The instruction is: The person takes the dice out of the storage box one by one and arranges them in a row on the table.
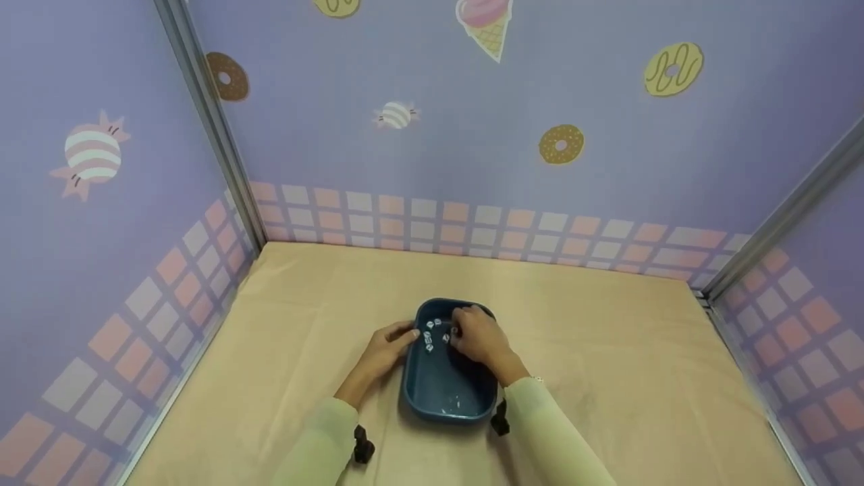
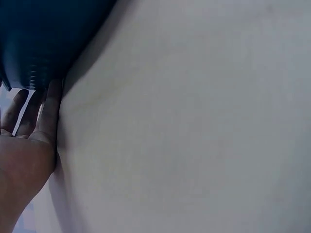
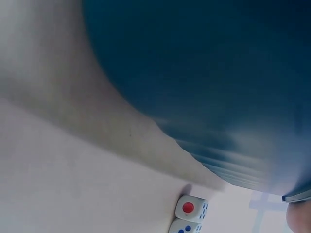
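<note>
A deep blue tray stands on the table in the head view, long side pointing away. At its left wall is my left hand, thumb over the rim and fingers along the outside; the left wrist view shows those straight fingers against the tray's outer wall. My right hand reaches inside at the far right with curled fingers, a small white die at the fingertips. Several white dice lie inside, their marks too small to read. In the right wrist view, two dice sit on the table beside the tray.
A beige cloth covers the table. Purple walls with printed sweets and metal posts enclose it at the back and both sides. Dark wrist camera mounts hang beneath the sleeves.
</note>
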A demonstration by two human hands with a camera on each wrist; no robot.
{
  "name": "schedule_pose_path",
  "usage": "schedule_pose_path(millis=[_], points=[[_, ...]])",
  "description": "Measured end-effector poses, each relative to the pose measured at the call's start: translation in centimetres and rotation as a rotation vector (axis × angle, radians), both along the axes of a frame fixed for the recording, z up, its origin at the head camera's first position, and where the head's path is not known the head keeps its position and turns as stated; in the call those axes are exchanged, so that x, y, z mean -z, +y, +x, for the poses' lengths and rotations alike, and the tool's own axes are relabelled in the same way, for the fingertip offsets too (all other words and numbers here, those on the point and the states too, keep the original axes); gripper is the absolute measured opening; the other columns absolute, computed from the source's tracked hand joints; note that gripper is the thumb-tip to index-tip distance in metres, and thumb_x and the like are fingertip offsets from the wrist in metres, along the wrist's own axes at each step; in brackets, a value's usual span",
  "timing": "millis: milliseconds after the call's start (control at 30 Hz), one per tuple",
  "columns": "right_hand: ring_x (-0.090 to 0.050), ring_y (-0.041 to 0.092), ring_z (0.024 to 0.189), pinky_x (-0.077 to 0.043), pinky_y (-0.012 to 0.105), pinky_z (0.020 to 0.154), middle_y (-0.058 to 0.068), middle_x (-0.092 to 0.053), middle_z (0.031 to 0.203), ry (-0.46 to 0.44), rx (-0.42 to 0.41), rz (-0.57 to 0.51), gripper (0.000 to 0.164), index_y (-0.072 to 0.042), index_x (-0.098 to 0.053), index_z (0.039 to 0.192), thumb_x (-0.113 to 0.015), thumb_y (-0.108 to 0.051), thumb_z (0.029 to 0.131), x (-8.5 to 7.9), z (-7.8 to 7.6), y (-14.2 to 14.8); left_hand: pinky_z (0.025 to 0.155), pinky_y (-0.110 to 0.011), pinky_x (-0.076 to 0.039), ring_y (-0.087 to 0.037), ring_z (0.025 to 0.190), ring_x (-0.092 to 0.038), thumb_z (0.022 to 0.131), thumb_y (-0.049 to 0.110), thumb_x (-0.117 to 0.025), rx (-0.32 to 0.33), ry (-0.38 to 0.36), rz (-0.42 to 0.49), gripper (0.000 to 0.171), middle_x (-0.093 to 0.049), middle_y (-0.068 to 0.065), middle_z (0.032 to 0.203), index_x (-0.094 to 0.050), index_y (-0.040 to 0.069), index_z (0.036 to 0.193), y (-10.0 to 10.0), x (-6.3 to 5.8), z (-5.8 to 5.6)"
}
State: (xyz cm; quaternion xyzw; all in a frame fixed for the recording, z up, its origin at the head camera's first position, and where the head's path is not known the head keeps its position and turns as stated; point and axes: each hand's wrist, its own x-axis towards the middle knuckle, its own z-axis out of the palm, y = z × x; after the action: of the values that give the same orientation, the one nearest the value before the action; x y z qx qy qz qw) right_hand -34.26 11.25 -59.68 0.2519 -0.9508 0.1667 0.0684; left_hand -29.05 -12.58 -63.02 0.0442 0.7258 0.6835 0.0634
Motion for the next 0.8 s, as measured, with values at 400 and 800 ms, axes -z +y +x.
schedule_pose_path(millis=[400,800], points=[[-0.058,0.020,0.090,-0.057,0.036,0.079,0.003,-0.062,0.098,0.207,-0.010,-0.228,0.011,-0.009,-0.065,0.102,-0.074,-0.013,0.097,0.0,0.0,0.0,0.102,-0.040,-0.057,-0.029,0.127,-0.064,0.106,0.035,-0.068,-0.019,-0.007,-0.004,0.054,-0.060,-0.018,0.146,-0.059,0.003,0.149,-0.1,-0.1,-0.1],[-0.067,0.027,0.090,-0.061,0.043,0.074,0.011,-0.070,0.098,0.325,0.067,-0.639,0.012,0.000,-0.072,0.107,-0.076,-0.001,0.096,-1.2,0.4,2.7,0.099,-0.037,-0.058,-0.027,0.122,-0.066,0.104,0.032,-0.071,-0.058,-0.033,0.024,0.052,-0.064,-0.017,0.139,-0.062,0.001,0.144,0.2,-0.3,-0.2]])
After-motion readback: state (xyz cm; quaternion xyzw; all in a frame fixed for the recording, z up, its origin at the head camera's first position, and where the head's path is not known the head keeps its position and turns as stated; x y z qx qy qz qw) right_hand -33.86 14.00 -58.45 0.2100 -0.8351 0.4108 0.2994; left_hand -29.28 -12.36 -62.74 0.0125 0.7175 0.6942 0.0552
